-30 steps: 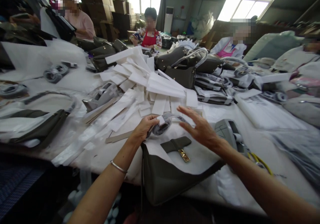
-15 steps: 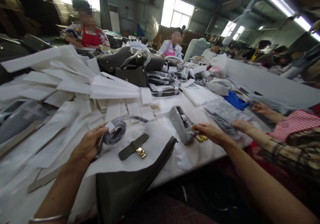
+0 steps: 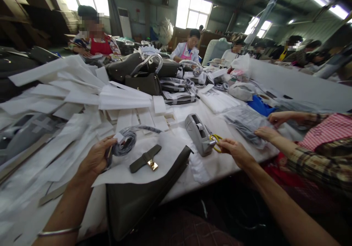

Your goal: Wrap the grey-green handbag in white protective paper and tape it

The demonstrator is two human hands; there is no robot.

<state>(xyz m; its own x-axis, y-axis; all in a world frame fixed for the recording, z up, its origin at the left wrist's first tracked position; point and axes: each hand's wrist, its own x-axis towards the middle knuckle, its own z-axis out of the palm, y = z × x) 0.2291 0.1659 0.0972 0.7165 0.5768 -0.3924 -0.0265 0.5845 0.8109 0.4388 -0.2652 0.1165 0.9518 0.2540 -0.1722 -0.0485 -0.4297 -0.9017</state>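
My left hand (image 3: 97, 154) is closed on a coiled strap (image 3: 125, 143) wrapped in clear plastic, at the left side of a dark olive handbag (image 3: 143, 198). White sheet (image 3: 154, 169) covers part of the bag. Through it pokes an olive T-shaped flap with a gold clasp (image 3: 152, 164). My right hand (image 3: 233, 150) pinches the yellow handles of a pair of scissors (image 3: 216, 140). Their blades run along the side of a grey tape dispenser (image 3: 198, 134), partly hidden behind it.
White foam strips (image 3: 123, 97) lie in a heap at left. Finished-looking olive bags (image 3: 144, 83) are piled behind. At right, a co-worker's hands (image 3: 268, 132) rest on plastic bags (image 3: 242, 119), close to my right arm. A blue item (image 3: 260, 106) lies beyond them.
My right hand has shifted slightly right from the dispenser's front end and now grips the scissors, whose yellow handles have been lifted. My left hand keeps its hold. The co-worker's far hand has moved nearer the plastic bags.
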